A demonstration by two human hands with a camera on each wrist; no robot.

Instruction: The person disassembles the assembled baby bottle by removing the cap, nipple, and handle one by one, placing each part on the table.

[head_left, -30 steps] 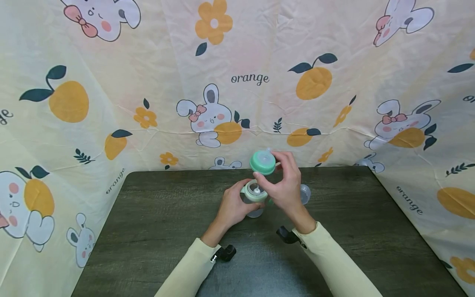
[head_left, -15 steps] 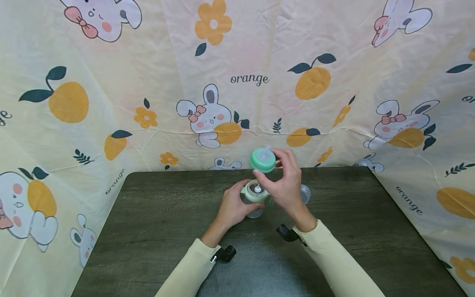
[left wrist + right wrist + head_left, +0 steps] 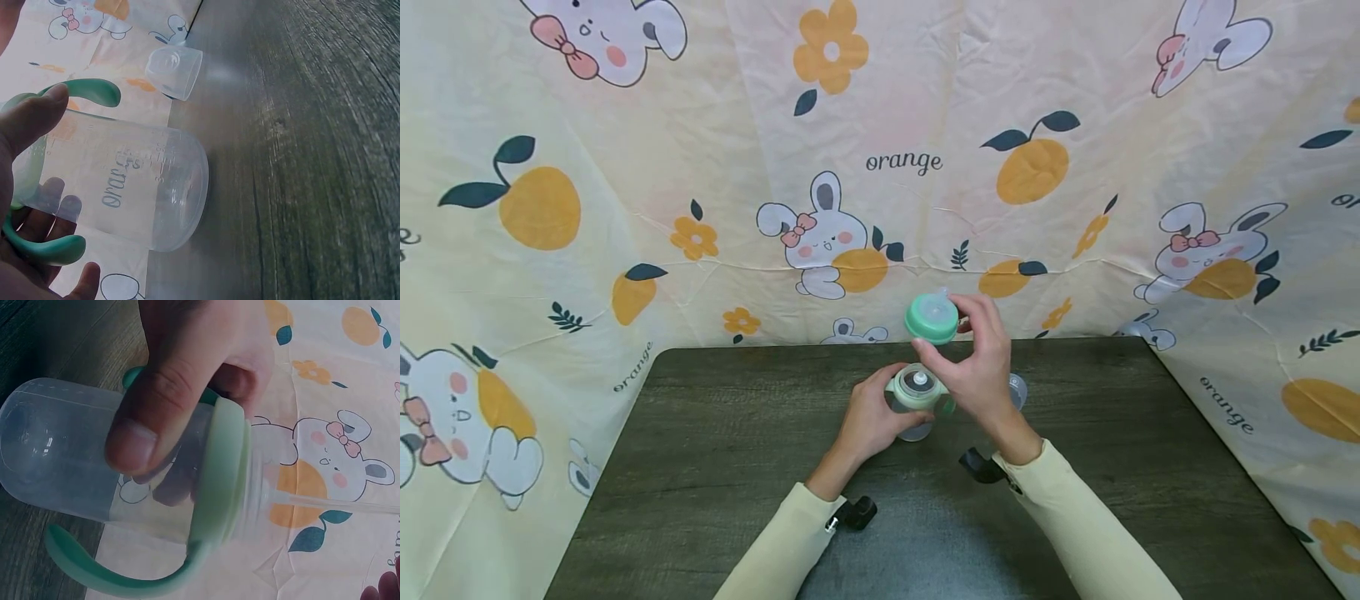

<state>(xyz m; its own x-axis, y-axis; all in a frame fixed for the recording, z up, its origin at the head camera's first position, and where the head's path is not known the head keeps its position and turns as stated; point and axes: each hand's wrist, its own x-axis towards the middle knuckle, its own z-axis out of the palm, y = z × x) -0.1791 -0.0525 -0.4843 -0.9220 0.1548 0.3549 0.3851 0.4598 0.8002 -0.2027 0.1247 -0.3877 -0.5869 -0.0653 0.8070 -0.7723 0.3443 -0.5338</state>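
Observation:
My left hand [image 3: 874, 414] grips a clear baby bottle [image 3: 134, 181] with a pale green collar [image 3: 219, 469] and two green handles. Its thumb and fingers wrap the upper body, just below the collar. Above the bottle mouth, my right hand [image 3: 981, 362] pinches a green lid [image 3: 931, 321] with a translucent top between thumb and fingers. A thin clear straw [image 3: 337, 503] runs out of the bottle's neck toward the right hand, whose fingertips show at that view's lower right corner. The lid is apart from the collar.
A clear domed cap [image 3: 174, 72] stands on the dark wood table [image 3: 737, 433], just right of the bottle and partly behind the right hand in the head view. A curtain [image 3: 910, 100] printed with rabbits and oranges hangs behind the table's far edge.
My right hand has raised the green lid a little, widening the gap above the bottle. The left hand and the bottle have stayed almost where they were.

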